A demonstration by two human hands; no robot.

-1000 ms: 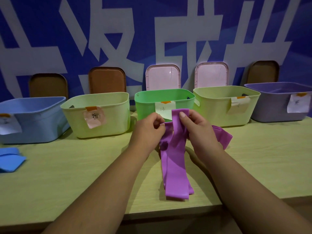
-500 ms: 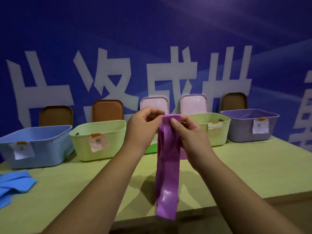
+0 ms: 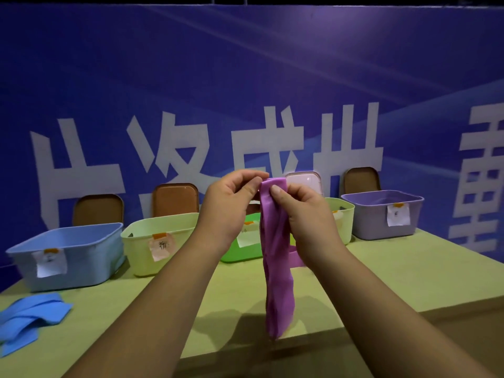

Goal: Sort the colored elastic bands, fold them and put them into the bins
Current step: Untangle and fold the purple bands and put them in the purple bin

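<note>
The soft purple elastic band (image 3: 276, 268) hangs in the air in front of the person, pinched at its top end between both hands. Its long axis runs straight down, and the free lower end dangles near the front edge of the yellow-green surface (image 3: 409, 268). The left hand (image 3: 231, 203) has its fingers (image 3: 249, 190) curled and pressed on the band's upper left corner. The right hand (image 3: 302, 214) pinches the same top fold from the other side with its thumb on the front face. So the band lies below the fingers, and folding it would likely mean bringing that low end up.

The greyish-purple plastic bin (image 3: 381, 214), the closest colour match, stands at the far right of the row, so the right hand is nearer to it. Another strip of purple band (image 3: 296, 257) shows on the surface just behind the right wrist.

Along the back, from the left, stand a light blue bin (image 3: 68, 257), a pale yellow-green bin (image 3: 152, 241), a bright green bin (image 3: 245, 252) partly hidden by the hands, and a second pale yellow-green bin (image 3: 343, 214). Each visible front carries a paper label. Their contents cannot be told from this angle. A heap of blue bands (image 3: 27, 320) lies at the left edge.
</note>
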